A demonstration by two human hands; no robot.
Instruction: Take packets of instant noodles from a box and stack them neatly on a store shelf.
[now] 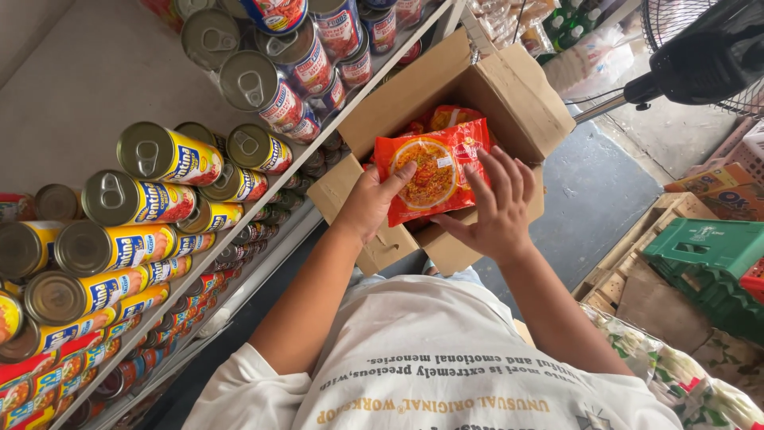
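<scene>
1. The left hand (368,201) and right hand (497,205) pinch a stack of orange noodle packets (434,169) from both sides, thumbs on top, at frame centre.
2. The packets sit just above the open cardboard box (509,95) — more packets lie inside.
3. Best to keep even side pressure so the stack stays squared.
4. Canned goods (167,155) line the shelf (79,95), upper left.

orange noodle packet (434,171) above open carton (509,87)

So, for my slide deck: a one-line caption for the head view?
Both hands hold an orange noodle packet above an open cardboard box beside shelved cans.
</scene>
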